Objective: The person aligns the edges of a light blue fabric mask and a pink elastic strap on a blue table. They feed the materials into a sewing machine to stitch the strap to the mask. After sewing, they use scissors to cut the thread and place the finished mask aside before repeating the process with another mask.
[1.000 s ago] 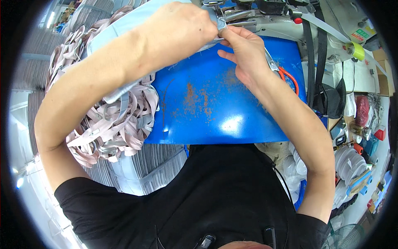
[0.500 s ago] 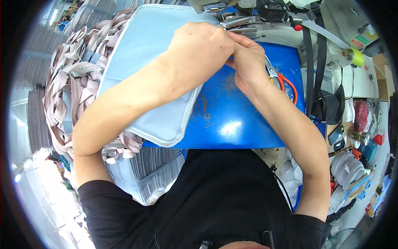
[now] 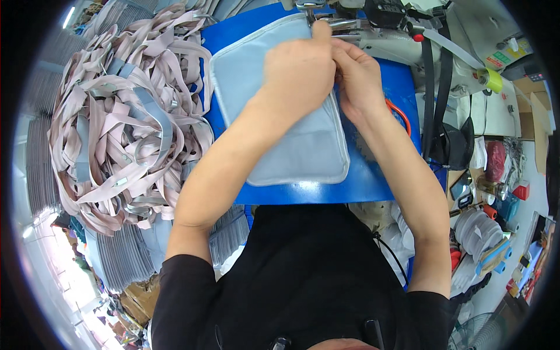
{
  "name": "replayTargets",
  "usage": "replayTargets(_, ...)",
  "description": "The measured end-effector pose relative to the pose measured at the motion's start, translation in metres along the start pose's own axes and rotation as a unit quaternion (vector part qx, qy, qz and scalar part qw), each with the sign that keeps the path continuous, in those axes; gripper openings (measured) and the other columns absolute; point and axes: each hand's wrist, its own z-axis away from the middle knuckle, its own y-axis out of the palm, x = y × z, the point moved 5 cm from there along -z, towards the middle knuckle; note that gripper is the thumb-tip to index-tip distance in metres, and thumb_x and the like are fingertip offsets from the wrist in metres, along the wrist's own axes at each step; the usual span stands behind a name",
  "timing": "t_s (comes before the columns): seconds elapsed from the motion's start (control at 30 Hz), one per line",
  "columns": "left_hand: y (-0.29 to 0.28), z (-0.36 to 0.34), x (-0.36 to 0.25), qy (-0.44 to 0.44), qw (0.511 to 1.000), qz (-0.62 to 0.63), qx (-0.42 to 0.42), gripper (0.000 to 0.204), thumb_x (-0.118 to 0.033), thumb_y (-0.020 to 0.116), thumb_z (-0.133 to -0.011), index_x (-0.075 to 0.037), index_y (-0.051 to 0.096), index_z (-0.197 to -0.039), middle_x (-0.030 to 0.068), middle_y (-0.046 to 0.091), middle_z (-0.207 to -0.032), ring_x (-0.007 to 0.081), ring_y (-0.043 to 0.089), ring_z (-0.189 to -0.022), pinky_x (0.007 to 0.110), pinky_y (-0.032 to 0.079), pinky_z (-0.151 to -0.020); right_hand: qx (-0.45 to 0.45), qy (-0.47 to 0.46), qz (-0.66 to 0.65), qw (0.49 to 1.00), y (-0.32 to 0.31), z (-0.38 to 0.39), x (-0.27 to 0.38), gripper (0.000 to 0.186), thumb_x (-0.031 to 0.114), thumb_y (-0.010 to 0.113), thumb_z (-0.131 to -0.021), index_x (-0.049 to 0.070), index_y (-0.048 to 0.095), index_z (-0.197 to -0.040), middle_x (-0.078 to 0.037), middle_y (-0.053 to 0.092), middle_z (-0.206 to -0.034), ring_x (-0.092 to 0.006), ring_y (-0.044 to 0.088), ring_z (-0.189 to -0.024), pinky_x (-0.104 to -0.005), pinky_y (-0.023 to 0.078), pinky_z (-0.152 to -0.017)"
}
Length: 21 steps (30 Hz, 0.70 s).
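A light blue fabric panel point(image 3: 297, 149) with a pale bound edge and rounded corners lies on the blue table, its far end under the sewing machine head point(image 3: 310, 7). Closed over the panel's right edge, my left hand point(image 3: 300, 70) has its thumb pointing at the machine's presser foot. Just beside it, my right hand point(image 3: 360, 73) is closed with thumb and forefinger pinched together close to that same edge. Whatever lies between those fingertips is too small to make out. Red-handled scissors point(image 3: 401, 116) lie partly hidden behind my right wrist.
A tangled heap of pinkish straps point(image 3: 128, 134) with grey pieces fills the left side. Stacked grey-blue panels point(image 3: 119, 254) stand below it. Black straps point(image 3: 429, 99) hang at the right of the blue table point(image 3: 373, 189). Tools and white spools point(image 3: 478, 230) crowd the far right.
The panel has turned more upright and shifted right, and its near edge has moved farther from me. My left forearm has swung right, uncovering the strap heap. My right hand has shifted slightly.
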Motion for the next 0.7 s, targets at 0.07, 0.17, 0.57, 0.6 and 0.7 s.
replayTargets(0.07, 0.002, 0.017, 0.02, -0.049, 0.991, 0.125, 0.014, 0.036, -0.006, 0.065, -0.085, 0.001, 0.061, -0.12, 0.0178, 0.073, -0.087, 0.0349, 0.073, -0.086, 0.04, 0.059, -0.076, -0.017, -0.045, 0.102, 0.994, -0.006, 0.006, 0.009, 0.027, 0.016, 0.077, -0.091, -0.002, 0.073, -0.111, -0.005, 0.073, -0.095, -0.0099, 0.064, -0.082, -0.0255, 0.05, -0.075)
replayTargets(0.17, -0.02, 0.061, 0.062, 0.003, 0.985, -0.016, -0.169, 0.045, -0.01, 0.064, -0.091, -0.004, 0.057, -0.135, 0.0199, 0.07, -0.112, 0.0318, 0.067, -0.11, 0.038, 0.053, -0.096, 0.0, -0.164, 0.31, 0.936, -0.005, 0.03, 0.017, 0.031, 0.022, 0.079, -0.09, 0.0, 0.071, -0.111, 0.0, 0.068, -0.083, -0.0088, 0.06, -0.071, -0.0276, 0.049, -0.066)
replayTargets(0.57, -0.034, 0.164, 0.124, -0.318, 0.806, 0.482, -0.129, 0.05, -0.014, 0.064, -0.101, 0.002, 0.049, -0.146, 0.0092, 0.061, -0.135, 0.0153, 0.057, -0.121, 0.031, 0.041, -0.109, 0.096, 0.012, -0.081, 0.992, 0.002, 0.062, -0.005, 0.037, 0.018, 0.062, -0.104, -0.005, 0.061, -0.133, -0.01, 0.073, -0.108, -0.0127, 0.071, -0.093, -0.0278, 0.059, -0.083)
replayTargets(0.6, -0.037, 0.165, 0.122, -0.312, 0.796, 0.5, -0.134, 0.049, -0.014, 0.064, -0.101, 0.002, 0.049, -0.145, 0.0089, 0.062, -0.134, 0.0151, 0.057, -0.121, 0.031, 0.041, -0.109, 0.097, 0.023, -0.091, 0.991, 0.003, 0.061, -0.005, 0.037, 0.019, 0.062, -0.104, -0.005, 0.06, -0.133, -0.011, 0.073, -0.111, -0.0133, 0.071, -0.096, -0.0283, 0.059, -0.085)
replayTargets(0.7, -0.039, 0.155, 0.134, -0.298, 0.803, 0.499, -0.132, 0.046, -0.016, 0.064, -0.101, 0.001, 0.052, -0.143, 0.0084, 0.063, -0.132, 0.0145, 0.058, -0.119, 0.03, 0.04, -0.108, 0.116, 0.029, -0.126, 0.985, 0.007, 0.049, -0.007, 0.039, 0.02, 0.063, -0.103, -0.005, 0.06, -0.133, -0.011, 0.072, -0.115, -0.0139, 0.071, -0.099, -0.0287, 0.058, -0.087)
